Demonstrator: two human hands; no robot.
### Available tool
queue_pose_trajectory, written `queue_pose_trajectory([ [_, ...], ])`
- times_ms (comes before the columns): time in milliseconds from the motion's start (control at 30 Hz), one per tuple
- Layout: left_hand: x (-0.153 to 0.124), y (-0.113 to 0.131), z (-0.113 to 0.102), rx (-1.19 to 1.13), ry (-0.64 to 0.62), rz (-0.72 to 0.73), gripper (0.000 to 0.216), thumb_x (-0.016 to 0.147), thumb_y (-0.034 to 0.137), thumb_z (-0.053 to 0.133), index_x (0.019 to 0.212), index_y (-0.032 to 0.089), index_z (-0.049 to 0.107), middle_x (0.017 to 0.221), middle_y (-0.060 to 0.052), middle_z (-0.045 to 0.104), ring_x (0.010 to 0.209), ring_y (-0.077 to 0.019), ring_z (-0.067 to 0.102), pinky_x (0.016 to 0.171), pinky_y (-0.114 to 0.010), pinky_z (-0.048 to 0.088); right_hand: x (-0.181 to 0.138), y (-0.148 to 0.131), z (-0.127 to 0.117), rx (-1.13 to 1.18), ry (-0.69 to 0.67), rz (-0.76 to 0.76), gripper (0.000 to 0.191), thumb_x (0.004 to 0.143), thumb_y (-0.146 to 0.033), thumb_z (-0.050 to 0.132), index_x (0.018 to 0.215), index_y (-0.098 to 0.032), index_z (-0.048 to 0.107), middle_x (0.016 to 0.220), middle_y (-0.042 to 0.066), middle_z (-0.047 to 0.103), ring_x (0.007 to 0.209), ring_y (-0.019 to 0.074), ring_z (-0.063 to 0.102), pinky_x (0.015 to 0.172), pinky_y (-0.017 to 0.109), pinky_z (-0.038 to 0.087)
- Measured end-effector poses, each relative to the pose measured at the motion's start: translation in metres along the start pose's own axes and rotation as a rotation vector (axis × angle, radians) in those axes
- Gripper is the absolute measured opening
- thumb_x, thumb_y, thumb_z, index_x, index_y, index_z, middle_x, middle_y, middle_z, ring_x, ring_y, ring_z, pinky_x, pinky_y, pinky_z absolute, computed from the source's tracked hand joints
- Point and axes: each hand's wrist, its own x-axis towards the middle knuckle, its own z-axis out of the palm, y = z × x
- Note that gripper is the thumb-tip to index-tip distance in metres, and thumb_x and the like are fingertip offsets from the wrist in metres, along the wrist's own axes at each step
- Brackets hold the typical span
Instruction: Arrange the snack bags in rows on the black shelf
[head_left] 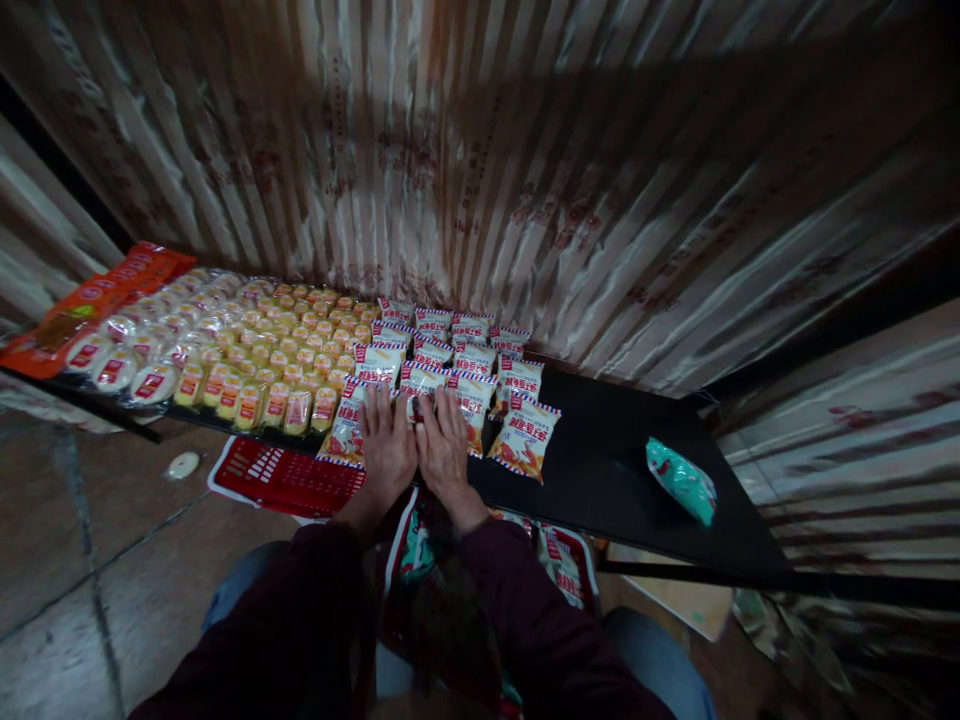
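Observation:
My left hand lies palm down at the front edge of the black shelf, its fingers stretched out over a white-and-orange snack bag with red lettering. Right beside it, my right hand is also flat, with straight fingers over the bags in the front row. Both thumbs come together in the middle, and the hands hide much of the bags under them. Several matching bags stand in rows behind, one of them a snack bag just above my fingertips. To the right of my right hand leans another snack bag.
Left of the bags, the black shelf carries rows of yellow wrapped cakes, white round packs and orange packets. A teal packet lies at the right. Below the shelf is a red basket. Pleated wrapping sheets hang behind.

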Motion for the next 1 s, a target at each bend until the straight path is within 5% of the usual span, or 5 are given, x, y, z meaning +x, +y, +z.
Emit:
queue_pose_trajectory([
  [133, -0.016, -0.029, -0.014, -0.048, 0.158, -0.072, 0.045, 0.093, 0.025, 0.041, 0.136, 0.011, 0.045, 0.156, -0.018, 0.025, 0.148, -0.0295, 0.008, 0.116, -0.055, 0.019, -0.008, -0.027, 0.024, 0.13, -0.082, -0.151, 0.047, 0.099, -0.025, 0.035, 0.145, -0.018, 0.04, 0.158, 0.009, 0.024, 0.148, 0.0229, 0.013, 0.117, 0.046, 0.029],
  [300, -0.036, -0.053, -0.005, -0.112, 0.22, -0.164, 0.043, 0.096, 0.028, 0.036, 0.134, 0.012, 0.048, 0.147, -0.019, 0.042, 0.146, -0.0275, 0.02, 0.115, -0.054, 0.024, -0.02, -0.04, 0.048, 0.209, -0.172, -0.167, 0.051, 0.098, -0.023, 0.038, 0.148, -0.018, 0.033, 0.158, 0.011, 0.024, 0.147, 0.024, 0.016, 0.118, 0.047, 0.03],
  [633, -0.029, -0.042, -0.002, -0.313, 0.226, -0.149, 0.043, 0.098, 0.028, 0.033, 0.134, 0.01, 0.047, 0.135, -0.019, 0.054, 0.134, -0.0242, 0.042, 0.111, -0.048, 0.036, -0.02, -0.032, 0.051, 0.28, -0.113, -0.203, 0.053, 0.099, -0.022, 0.035, 0.151, -0.022, 0.024, 0.159, 0.009, 0.022, 0.148, 0.0233, 0.014, 0.118, 0.049, 0.028],
  [1000, -0.004, -0.044, 0.005, -0.301, 0.209, -0.119, 0.039, 0.096, 0.027, 0.035, 0.129, 0.013, 0.051, 0.146, -0.017, 0.044, 0.143, -0.0261, 0.027, 0.115, -0.052, 0.027, 0.003, -0.029, 0.045, 0.265, -0.071, -0.171, 0.051, 0.097, -0.019, 0.039, 0.147, -0.015, 0.035, 0.158, 0.014, 0.022, 0.147, 0.0242, 0.018, 0.117, 0.047, 0.031],
])
